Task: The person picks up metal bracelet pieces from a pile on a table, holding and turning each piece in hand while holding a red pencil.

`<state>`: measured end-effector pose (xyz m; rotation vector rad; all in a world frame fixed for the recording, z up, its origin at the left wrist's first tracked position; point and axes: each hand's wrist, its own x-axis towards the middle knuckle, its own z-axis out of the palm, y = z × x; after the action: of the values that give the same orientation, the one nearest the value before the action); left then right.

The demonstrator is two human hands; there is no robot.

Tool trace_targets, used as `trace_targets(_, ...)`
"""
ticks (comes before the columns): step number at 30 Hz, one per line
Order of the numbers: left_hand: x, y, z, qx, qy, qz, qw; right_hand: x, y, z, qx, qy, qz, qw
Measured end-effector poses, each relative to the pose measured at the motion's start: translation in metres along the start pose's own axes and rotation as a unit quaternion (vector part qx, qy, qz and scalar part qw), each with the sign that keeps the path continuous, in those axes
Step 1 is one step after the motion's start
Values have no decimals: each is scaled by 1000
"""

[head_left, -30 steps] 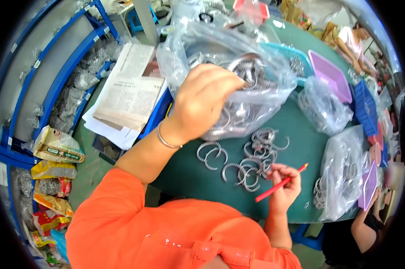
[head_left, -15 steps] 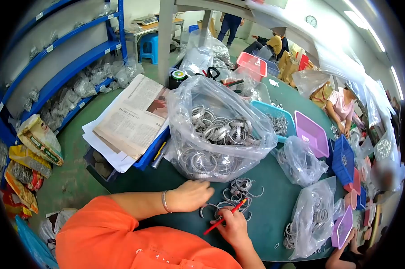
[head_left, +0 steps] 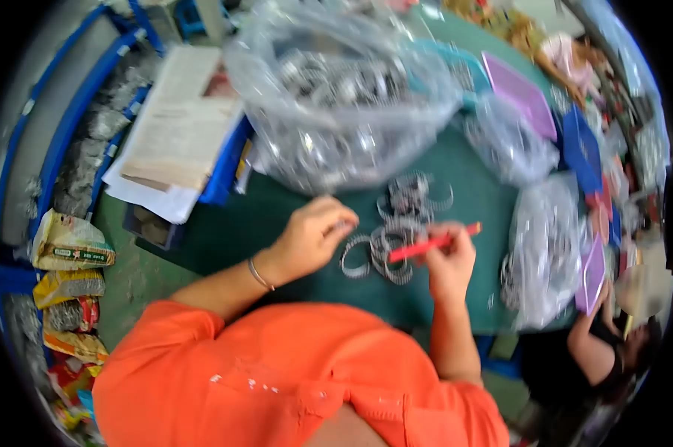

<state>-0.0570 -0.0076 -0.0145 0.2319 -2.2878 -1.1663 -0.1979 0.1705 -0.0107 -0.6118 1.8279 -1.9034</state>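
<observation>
My right hand [head_left: 451, 261] is closed around a slim red pen [head_left: 426, 246], which lies almost level across the loose bands. My left hand [head_left: 310, 232] wears a metal bangle [head_left: 260, 274]; its fingertips are pinched together, with a small greyish bit showing there that is too blurred to name. Between my hands, a loose pile of silver, curved open bands [head_left: 396, 237] lies on the dark green table [head_left: 277, 201]. One band [head_left: 355, 257] sits at the pile's left edge, close to my left fingertips. Behind the pile stands a large clear plastic bag [head_left: 336, 160] full of similar bands.
Newspaper [head_left: 180, 119] and white sheets lie over a blue bin [head_left: 221, 175] at left. On the right are smaller clear bags [head_left: 548, 246], a purple tray [head_left: 519, 93], a teal tray [head_left: 455, 63] and a blue basket [head_left: 581, 145]. A co-worker's arm [head_left: 593, 346] reaches in at lower right.
My view has tipped further down and is blurred. The red pen has swung from steeply slanted to nearly level. My left hand's fingers have drawn into a pinch.
</observation>
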Motion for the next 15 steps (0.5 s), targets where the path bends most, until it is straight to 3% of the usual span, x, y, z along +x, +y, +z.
trace_targets(1,-2,5,3,-27,-25,-41,998,0,-2,-3,19,7,18,1000)
trace_targets(3,-3,0,10,-40,-90,19,995,-2,-2,-3,84,18,40,996)
trace_targets(5,-6,-4,16,-62,-118,21,991,-5,1,-6,91,10,43,995)
trace_targets(9,1,2,18,16,-81,96,992,-14,8,-5,94,-18,27,995)
trace_targets(11,2,16,20,-229,-175,-123,950,-17,9,-1,99,-24,36,994)
trace_targets(12,-1,12,27,-315,-173,-156,920,-20,10,1,131,-44,24,990)
trace_targets(13,-4,9,28,-315,-174,-157,920,-23,11,2,163,-62,12,985)
trace_targets(15,-6,12,26,-381,-143,-272,872,-26,11,2,146,-43,10,988)
